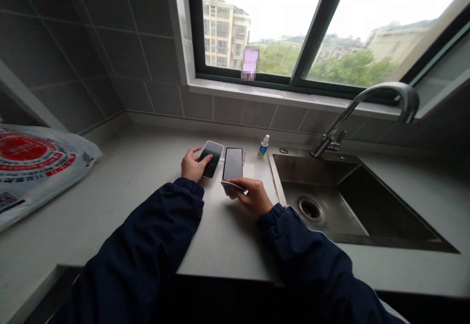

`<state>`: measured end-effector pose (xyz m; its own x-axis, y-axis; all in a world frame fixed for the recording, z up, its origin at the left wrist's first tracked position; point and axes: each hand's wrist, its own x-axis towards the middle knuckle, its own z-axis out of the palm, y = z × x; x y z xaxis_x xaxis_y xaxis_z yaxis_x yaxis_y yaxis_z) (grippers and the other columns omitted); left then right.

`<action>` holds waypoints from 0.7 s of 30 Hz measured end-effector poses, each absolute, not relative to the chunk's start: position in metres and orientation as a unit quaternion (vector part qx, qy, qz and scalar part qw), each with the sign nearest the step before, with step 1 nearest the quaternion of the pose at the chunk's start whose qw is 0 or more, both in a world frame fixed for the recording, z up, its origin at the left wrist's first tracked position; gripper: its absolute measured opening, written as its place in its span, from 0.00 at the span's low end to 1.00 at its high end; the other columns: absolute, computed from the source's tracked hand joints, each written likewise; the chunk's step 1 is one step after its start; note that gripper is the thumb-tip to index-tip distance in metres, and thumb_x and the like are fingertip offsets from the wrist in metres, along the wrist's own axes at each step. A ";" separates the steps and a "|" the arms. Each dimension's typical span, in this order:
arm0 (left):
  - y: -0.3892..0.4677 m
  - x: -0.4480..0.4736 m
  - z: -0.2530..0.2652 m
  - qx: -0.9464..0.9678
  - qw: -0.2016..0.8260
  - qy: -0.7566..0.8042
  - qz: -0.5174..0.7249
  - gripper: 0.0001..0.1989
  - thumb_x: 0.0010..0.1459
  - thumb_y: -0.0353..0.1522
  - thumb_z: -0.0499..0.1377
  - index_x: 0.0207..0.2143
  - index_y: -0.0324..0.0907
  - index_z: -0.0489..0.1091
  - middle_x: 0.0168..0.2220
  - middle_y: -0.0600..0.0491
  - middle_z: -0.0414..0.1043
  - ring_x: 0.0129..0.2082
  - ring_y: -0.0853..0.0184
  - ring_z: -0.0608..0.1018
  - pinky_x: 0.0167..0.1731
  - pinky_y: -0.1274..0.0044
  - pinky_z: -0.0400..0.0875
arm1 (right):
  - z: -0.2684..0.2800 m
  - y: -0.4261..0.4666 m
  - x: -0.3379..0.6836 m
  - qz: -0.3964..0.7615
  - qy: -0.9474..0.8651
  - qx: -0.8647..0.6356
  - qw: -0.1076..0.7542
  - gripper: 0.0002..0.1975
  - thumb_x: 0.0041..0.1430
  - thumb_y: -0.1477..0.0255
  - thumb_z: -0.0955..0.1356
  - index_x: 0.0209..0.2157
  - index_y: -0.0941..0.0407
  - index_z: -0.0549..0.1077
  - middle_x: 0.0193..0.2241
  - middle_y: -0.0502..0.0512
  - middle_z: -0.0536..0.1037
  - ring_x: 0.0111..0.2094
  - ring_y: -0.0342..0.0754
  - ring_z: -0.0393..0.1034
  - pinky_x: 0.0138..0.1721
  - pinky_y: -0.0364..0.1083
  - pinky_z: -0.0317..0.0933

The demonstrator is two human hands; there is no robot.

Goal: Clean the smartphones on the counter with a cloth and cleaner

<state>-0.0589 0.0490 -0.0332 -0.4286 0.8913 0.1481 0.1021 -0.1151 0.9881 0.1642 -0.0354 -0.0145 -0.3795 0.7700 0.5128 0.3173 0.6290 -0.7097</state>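
My left hand (pixel 193 166) is closed around a smartphone (pixel 212 160) with a dark screen and pale rim, its thumb lying over the screen. Just to the right is a second smartphone (pixel 232 163), dark-framed with a greyish screen. At that phone's near end, my right hand (pixel 254 196) pinches a thin, pale grey cloth (pixel 229 190). Whether its fingers also grip the phone I cannot tell. A small white-capped bottle (pixel 263 146) with a blue and yellow label stands upright beyond my right hand, by the sink.
To the right is a steel sink (pixel 316 187) with a drain, under a curved chrome faucet (pixel 362 100). A white plastic bag (pixel 40 165) with red print lies on the counter (pixel 121 187) at the left. A window sill (pixel 271 92) runs behind.
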 end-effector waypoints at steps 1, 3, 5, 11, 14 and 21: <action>0.050 -0.060 -0.035 0.437 0.301 0.594 0.605 0.30 0.44 0.38 0.74 0.51 0.44 0.74 0.35 0.46 0.79 0.36 0.59 0.81 0.40 0.71 0.74 | -0.014 -0.035 0.164 0.252 -0.791 -0.347 0.437 0.11 0.62 0.73 0.69 0.45 0.57 0.81 0.36 0.58 0.85 0.33 0.48 0.80 0.36 0.46 0.73; 0.052 -0.062 -0.037 0.445 0.274 0.612 0.593 0.25 0.45 0.38 0.73 0.47 0.44 0.75 0.36 0.45 0.79 0.37 0.59 0.81 0.41 0.71 0.73 | -0.015 -0.035 0.164 0.246 -0.793 -0.348 0.435 0.12 0.62 0.74 0.69 0.45 0.56 0.81 0.37 0.58 0.86 0.34 0.48 0.80 0.37 0.47 0.73; 0.057 -0.063 -0.038 0.452 0.255 0.630 0.578 0.23 0.47 0.37 0.72 0.46 0.44 0.76 0.38 0.44 0.79 0.37 0.58 0.81 0.43 0.70 0.72 | -0.017 -0.034 0.164 0.250 -0.795 -0.345 0.432 0.12 0.61 0.74 0.69 0.45 0.56 0.81 0.38 0.58 0.86 0.35 0.49 0.81 0.38 0.47 0.74; 0.071 -0.063 -0.039 0.489 0.231 0.663 0.517 0.20 0.47 0.37 0.71 0.44 0.43 0.75 0.35 0.44 0.78 0.36 0.57 0.80 0.42 0.69 0.71 | -0.020 -0.032 0.165 0.253 -0.803 -0.350 0.411 0.12 0.62 0.73 0.69 0.46 0.57 0.81 0.40 0.59 0.86 0.37 0.49 0.81 0.40 0.47 0.74; 0.072 -0.061 -0.037 0.501 0.230 0.661 0.509 0.20 0.47 0.38 0.71 0.42 0.43 0.76 0.36 0.45 0.78 0.38 0.57 0.80 0.44 0.69 0.70 | -0.019 -0.032 0.165 0.256 -0.801 -0.355 0.409 0.13 0.61 0.73 0.69 0.46 0.56 0.81 0.39 0.58 0.86 0.36 0.49 0.81 0.39 0.47 0.74; 0.063 -0.050 -0.031 0.572 0.150 0.653 0.473 0.16 0.54 0.37 0.66 0.45 0.44 0.75 0.46 0.41 0.78 0.47 0.52 0.79 0.49 0.67 0.69 | -0.017 -0.031 0.166 0.253 -0.777 -0.408 0.407 0.13 0.60 0.75 0.68 0.44 0.55 0.82 0.36 0.55 0.86 0.35 0.48 0.80 0.38 0.45 0.71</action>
<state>-0.0503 0.0628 -0.0315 -0.3007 0.8888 0.3458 0.6051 -0.1024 0.7895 0.1659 -0.0306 -0.0168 -0.3356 0.8396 0.4270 0.4277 0.5397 -0.7251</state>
